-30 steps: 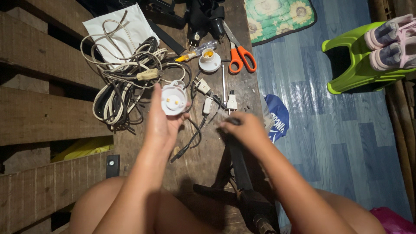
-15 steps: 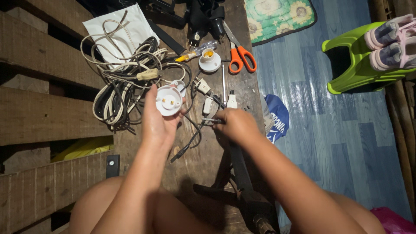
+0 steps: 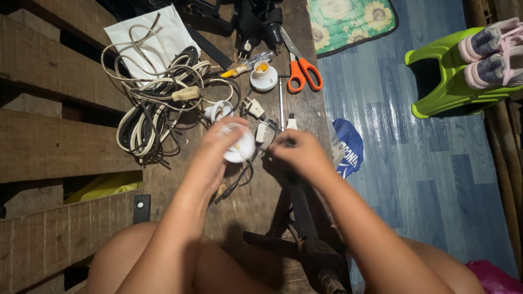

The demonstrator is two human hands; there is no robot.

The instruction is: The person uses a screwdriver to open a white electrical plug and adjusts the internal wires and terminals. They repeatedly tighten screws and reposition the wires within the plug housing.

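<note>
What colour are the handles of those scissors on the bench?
Orange, on the scissors, plain in the head view.

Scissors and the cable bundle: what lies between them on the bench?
In the head view, a white lamp socket lies between the scissors and the cable bundle, beside a small yellow tool.

Right hand [image 3: 297, 152] hides whatever its fingers pinch; shoes [image 3: 490, 51] cut off

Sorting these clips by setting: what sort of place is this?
Probably a home corner used for electrical repair, not a workshop: a rough wooden bench strewn with coiled cords and orange scissors, beside blue plank-pattern flooring and a green plastic stool holding shoes.
</note>
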